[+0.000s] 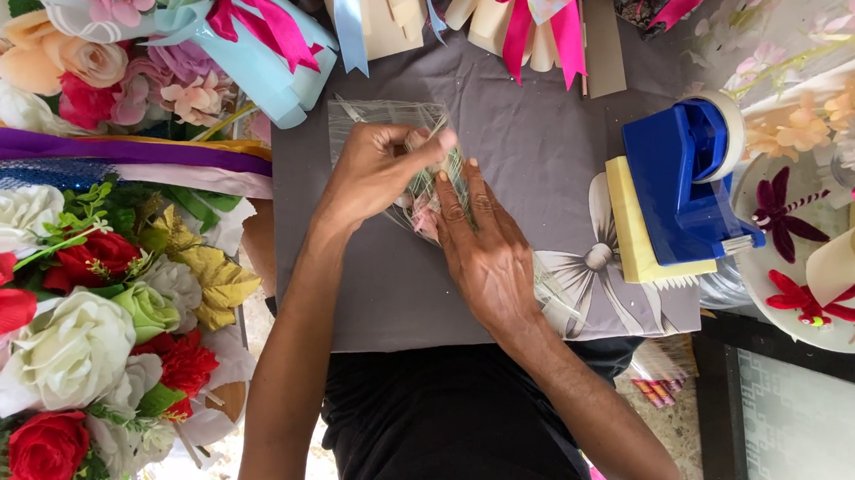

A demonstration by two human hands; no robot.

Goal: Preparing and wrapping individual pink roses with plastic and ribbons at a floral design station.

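Left hand pinches the crinkled clear cellophane sleeve of small pink flowers at its 12 o'clock end, while right hand, fingers together, presses it flat from 6 o'clock.

My table wears grey cloth. Clear cellophane lies mid-cloth. Right of it, blue tape dispenser on a yellow pad.

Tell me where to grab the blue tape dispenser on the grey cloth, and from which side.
Grip the blue tape dispenser across its long blue body, probably coming from above. Its flat sides look easy to pinch. A yellow sponge block lies against the side nearer the hands, the tape roll sits at the far end, and the near end has the toothed cutter, so avoid both ends.
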